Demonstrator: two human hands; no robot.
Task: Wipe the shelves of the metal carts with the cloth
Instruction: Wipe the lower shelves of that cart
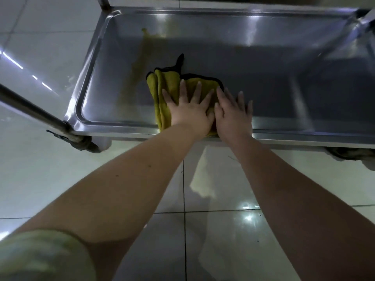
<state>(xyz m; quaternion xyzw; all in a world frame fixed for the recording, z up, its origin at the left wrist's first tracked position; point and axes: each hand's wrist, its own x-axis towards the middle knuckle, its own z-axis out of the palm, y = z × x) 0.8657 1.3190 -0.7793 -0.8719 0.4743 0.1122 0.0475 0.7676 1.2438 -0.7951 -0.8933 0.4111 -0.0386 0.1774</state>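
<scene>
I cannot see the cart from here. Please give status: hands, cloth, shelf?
Left hand and right hand flat, pressing cloth. Cloth on shelf, near front rim. Nothing in the way.

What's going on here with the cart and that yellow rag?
A person is wiping a metal cart's shelf. Both hands lie flat, fingers spread: the left hand presses on the yellow cloth, and the right hand sits beside it over the cloth's right edge. The cloth is bunched near the shelf's front rim, left of centre.

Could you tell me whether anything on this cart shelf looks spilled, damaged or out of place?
Nothing stands out. The yellow cloth lies bunched under the left hand and right hand on the steel shelf; the yellowish streak beyond looks like its reflection.
</scene>
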